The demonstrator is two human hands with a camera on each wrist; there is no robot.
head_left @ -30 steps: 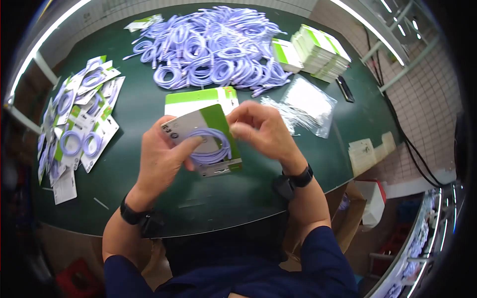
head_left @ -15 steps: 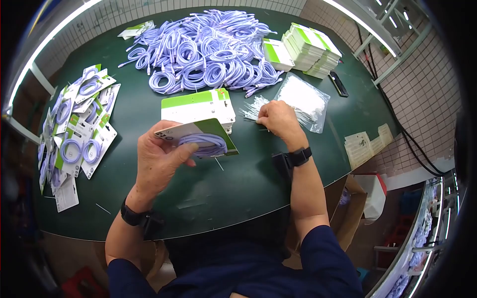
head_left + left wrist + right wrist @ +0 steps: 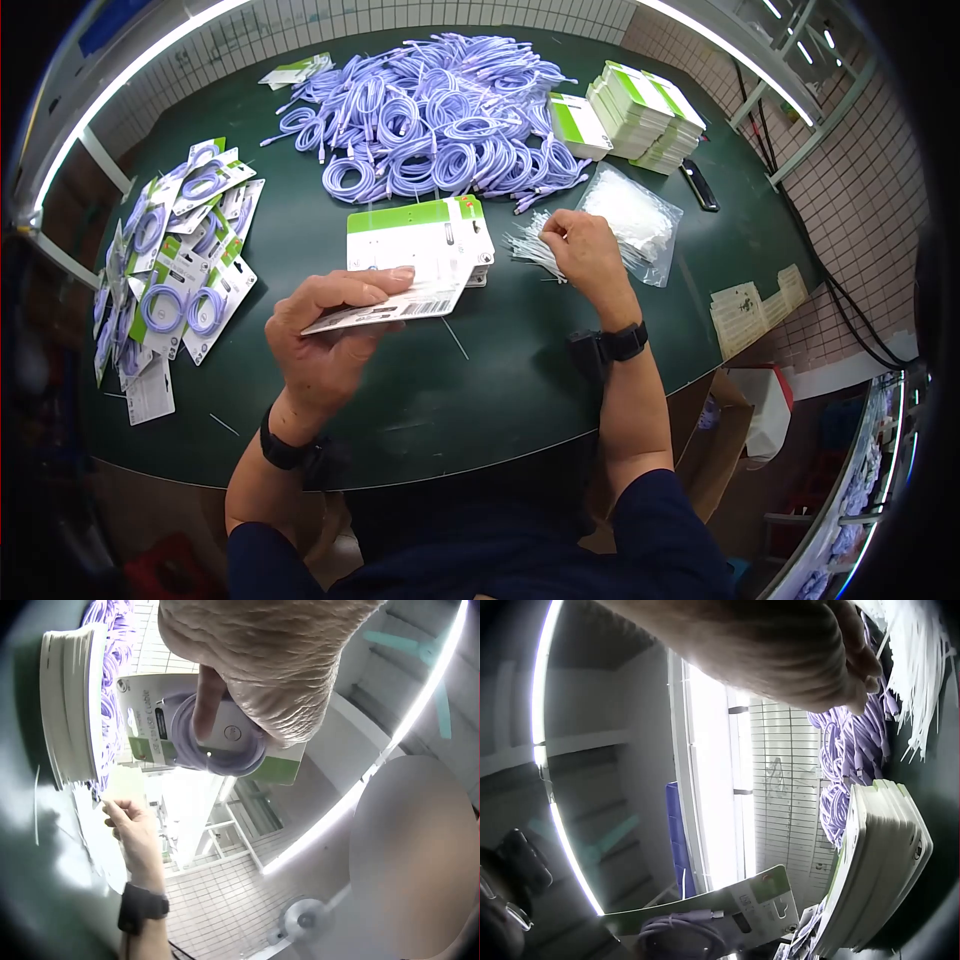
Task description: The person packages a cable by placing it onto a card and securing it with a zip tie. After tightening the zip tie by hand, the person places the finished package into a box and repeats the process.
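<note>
My left hand (image 3: 325, 345) holds a white and green packaging card (image 3: 425, 300), thumb below and fingers on top, its printed back turned up in the head view. On the card's other face lies a coiled lilac USB cable (image 3: 180, 742), seen in the left wrist view with a finger across it. Further right, my right hand (image 3: 592, 258) has its thumb and fingertips pinched together at a loose pile of white cable ties (image 3: 528, 250). A stack of flat cards (image 3: 405, 240) stands just behind the held card.
A big heap of coiled lilac cables (image 3: 430, 120) covers the back. Finished-looking cards with cables (image 3: 185, 290) lie piled at left. At right are card stacks (image 3: 640, 115), a clear bag of ties (image 3: 640, 225) and a black box cutter (image 3: 700, 186). A stray tie (image 3: 456, 340) lies nearby.
My right hand has left the held card and moved right to the cable ties, staying there. My left hand has tipped the card over, so its back now faces up.
</note>
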